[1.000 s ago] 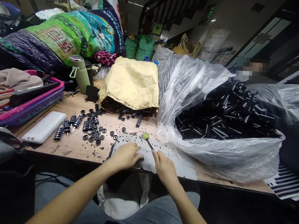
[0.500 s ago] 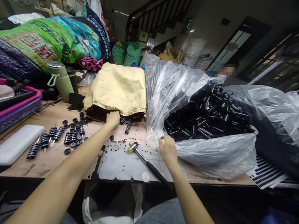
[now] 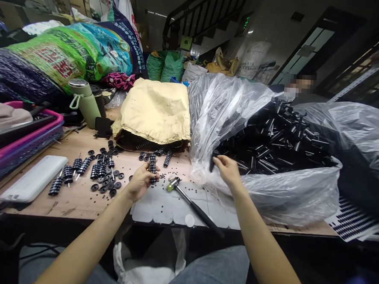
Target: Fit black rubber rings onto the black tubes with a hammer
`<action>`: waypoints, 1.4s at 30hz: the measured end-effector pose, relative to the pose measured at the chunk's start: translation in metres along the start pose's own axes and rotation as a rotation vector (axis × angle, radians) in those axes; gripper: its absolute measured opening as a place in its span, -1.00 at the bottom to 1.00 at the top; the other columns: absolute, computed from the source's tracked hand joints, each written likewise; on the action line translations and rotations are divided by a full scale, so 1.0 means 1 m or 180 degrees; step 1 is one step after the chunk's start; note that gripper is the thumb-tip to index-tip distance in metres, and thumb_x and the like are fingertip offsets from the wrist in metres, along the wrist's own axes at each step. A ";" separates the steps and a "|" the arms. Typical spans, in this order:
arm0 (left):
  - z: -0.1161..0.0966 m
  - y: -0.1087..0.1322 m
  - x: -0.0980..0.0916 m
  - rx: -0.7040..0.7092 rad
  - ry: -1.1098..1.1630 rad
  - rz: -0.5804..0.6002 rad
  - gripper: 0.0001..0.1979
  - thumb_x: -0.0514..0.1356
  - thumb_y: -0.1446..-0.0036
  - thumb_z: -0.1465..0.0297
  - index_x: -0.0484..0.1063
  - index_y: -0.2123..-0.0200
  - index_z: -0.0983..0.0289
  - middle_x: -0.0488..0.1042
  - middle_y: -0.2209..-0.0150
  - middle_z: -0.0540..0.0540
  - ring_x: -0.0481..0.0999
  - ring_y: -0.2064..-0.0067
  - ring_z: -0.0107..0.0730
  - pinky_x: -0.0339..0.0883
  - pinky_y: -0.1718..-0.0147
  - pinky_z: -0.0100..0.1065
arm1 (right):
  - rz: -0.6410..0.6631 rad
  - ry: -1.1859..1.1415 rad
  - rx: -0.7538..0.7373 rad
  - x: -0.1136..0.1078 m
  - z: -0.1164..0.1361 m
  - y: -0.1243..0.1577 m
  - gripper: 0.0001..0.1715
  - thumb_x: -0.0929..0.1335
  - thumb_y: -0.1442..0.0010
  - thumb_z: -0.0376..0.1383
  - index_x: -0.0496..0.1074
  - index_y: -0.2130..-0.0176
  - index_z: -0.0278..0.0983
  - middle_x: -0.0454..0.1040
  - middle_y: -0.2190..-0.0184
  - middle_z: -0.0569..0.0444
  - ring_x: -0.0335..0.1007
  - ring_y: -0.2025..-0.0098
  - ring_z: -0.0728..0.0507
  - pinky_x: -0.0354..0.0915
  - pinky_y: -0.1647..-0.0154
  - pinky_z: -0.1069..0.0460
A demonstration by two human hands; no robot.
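My left hand (image 3: 138, 184) grips a black ribbed roller (image 3: 153, 167) upright above the table, just in front of the yellowish sack (image 3: 156, 110). Between the fingertips of my right hand (image 3: 229, 170) is a dark, smooth black piece (image 3: 212, 161), beside the clear plastic bag (image 3: 207, 117). That bag lies open and is heaped with shiny black plastic parts (image 3: 273, 140). On a pale sheet (image 3: 150, 201) between my hands rests a hammer (image 3: 188, 206) with a yellow-green face. More ribbed rollers show at the sack's dark mouth.
At the left are several ribbed rollers on pins (image 3: 77, 165), loose black discs (image 3: 105, 184), a white power bank-like block (image 3: 35, 179), a pink basket (image 3: 52, 118) and a green bottle (image 3: 84, 103). Tiny rings lie scattered mid-table. A person (image 3: 303, 91) is behind the bag.
My left hand has come away from the sack's mouth toward me with a ribbed roller. My right hand, at the bag's edge before, now holds a black piece. The view has shifted slightly.
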State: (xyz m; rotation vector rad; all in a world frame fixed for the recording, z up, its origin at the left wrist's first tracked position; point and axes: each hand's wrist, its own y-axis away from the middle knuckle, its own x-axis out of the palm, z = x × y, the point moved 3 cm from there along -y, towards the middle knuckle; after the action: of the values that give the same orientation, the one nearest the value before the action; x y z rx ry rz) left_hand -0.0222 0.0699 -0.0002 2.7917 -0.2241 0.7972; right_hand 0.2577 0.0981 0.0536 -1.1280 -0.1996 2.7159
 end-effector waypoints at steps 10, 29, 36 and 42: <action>0.026 0.027 0.022 -0.0402 -0.0590 -0.0070 -0.71 0.30 0.19 0.30 0.28 0.47 0.33 0.20 0.68 -0.14 0.10 0.74 -0.70 -0.07 0.77 -0.57 | 0.1228 -0.1537 -0.0205 0.091 0.072 0.076 -0.20 0.39 0.17 0.06 0.26 0.00 -0.27 0.29 0.03 -0.10 0.23 0.03 -0.22 0.18 0.06 -0.13; 0.024 0.054 0.022 0.1736 -0.2608 -0.0045 -0.74 0.10 -0.05 0.37 0.26 0.14 0.21 0.38 0.28 0.06 0.39 0.26 -0.39 0.26 0.25 -0.36 | 0.1903 -0.3229 0.1794 0.108 0.076 0.112 -0.45 0.28 0.03 0.09 0.24 0.18 -0.25 0.36 0.29 0.04 0.36 0.22 -0.11 0.31 0.18 -0.06; 0.022 0.049 0.017 0.0296 -0.0400 0.0070 -0.60 0.07 -0.05 0.16 0.20 0.08 0.23 0.25 0.50 -0.08 0.24 0.62 -0.61 0.18 0.65 -0.51 | 0.0848 -0.0963 -0.0236 0.088 0.056 0.107 0.05 0.48 0.30 -0.18 0.00 -0.11 -0.19 0.06 -0.09 -0.07 0.02 -0.13 -0.23 0.11 -0.09 -0.16; 0.028 0.047 0.018 -0.0248 -0.0084 -0.0058 -0.53 0.10 0.00 0.13 0.25 0.06 0.25 0.18 0.66 -0.16 0.06 0.78 -0.68 -0.10 0.85 -0.60 | 0.1090 -0.0296 -0.1259 0.085 0.071 0.123 0.21 0.47 0.31 -0.26 -0.20 -0.19 -0.29 -0.05 -0.14 -0.16 -0.16 -0.20 -0.28 -0.05 -0.19 -0.18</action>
State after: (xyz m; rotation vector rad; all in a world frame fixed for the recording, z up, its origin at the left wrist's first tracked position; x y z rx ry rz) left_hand -0.0027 0.0162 -0.0049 2.7287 -0.2290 0.7318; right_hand 0.1335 -0.0058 0.0208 -1.2289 -0.6365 3.1287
